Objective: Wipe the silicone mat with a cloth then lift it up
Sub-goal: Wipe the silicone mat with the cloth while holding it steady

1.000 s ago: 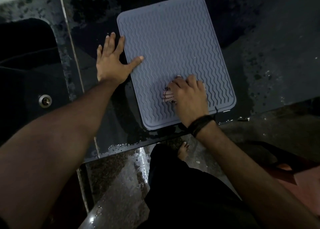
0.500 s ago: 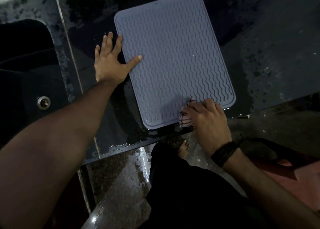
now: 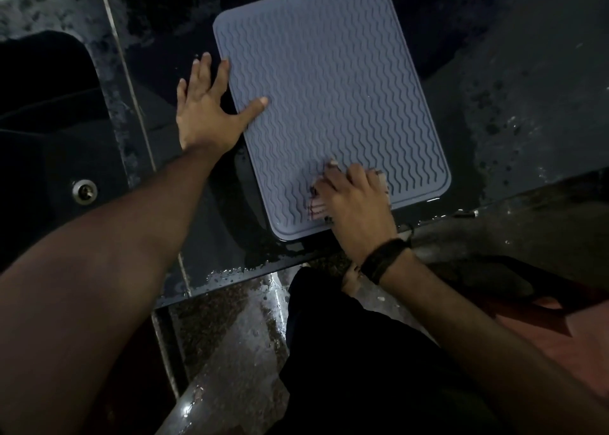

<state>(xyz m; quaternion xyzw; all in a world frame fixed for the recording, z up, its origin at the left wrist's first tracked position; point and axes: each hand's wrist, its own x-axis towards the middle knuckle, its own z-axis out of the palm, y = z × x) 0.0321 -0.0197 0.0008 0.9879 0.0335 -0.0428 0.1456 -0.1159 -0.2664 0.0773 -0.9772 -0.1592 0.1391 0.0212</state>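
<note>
A grey silicone mat (image 3: 329, 82) with a wavy ribbed surface lies flat on the dark wet counter (image 3: 520, 111). My left hand (image 3: 207, 111) lies flat with spread fingers at the mat's left edge, its thumb pressing on the mat. My right hand (image 3: 357, 204) grips a bunched white cloth with red stripes (image 3: 317, 205) and presses it on the mat's near part, close to the front edge. Most of the cloth is hidden under the hand.
A dark sink (image 3: 46, 131) with a metal drain (image 3: 85, 191) lies to the left of the mat. The counter's front edge (image 3: 230, 276) is wet with droplets. Below it are my dark-clothed legs, a bare foot (image 3: 351, 278) and a wet floor.
My right hand with the cloth slid off toward the mat's front edge, then came back up onto the mat's near part. My left hand stayed pressing the left edge.
</note>
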